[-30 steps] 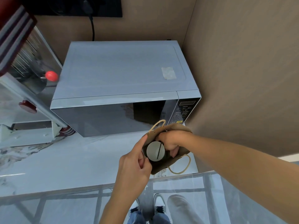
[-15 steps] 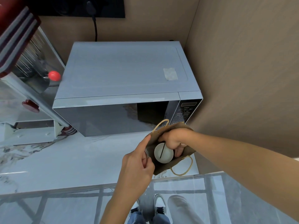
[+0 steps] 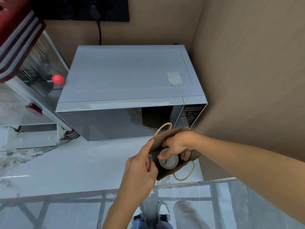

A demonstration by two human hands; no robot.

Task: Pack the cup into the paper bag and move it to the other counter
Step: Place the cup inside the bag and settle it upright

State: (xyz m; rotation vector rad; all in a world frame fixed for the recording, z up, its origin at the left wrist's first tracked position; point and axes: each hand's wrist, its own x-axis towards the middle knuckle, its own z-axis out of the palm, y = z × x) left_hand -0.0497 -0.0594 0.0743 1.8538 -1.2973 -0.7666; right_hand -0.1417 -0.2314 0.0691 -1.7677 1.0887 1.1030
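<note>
- Your right hand (image 3: 177, 144) reaches down into the open mouth of the bag (image 3: 194, 155), fingers curled over the cup (image 3: 169, 161); the thumb and forefinger touch the lid's rim, the other fingers go down the cup's far side.
- The cup sits inside the bag, upright, its white lid facing you, with a dark slit near the middle.
- Your left hand (image 3: 142, 169) pinches the bag's near-left edge between thumb and fingers, closed on the paper and holding the mouth open.
- The bag stands on the counter (image 3: 74, 166), near its front edge, just in front of the microwave (image 3: 128, 90) and at its right end, below the control panel.
- One handle (image 3: 163, 128) sticks up at the far side; the other (image 3: 184, 172) hangs down over the near side.
- A wall (image 3: 247, 71) runs along the right, close beside the bag.
- Left of the microwave stands a red and metal machine (image 3: 24, 63).
</note>
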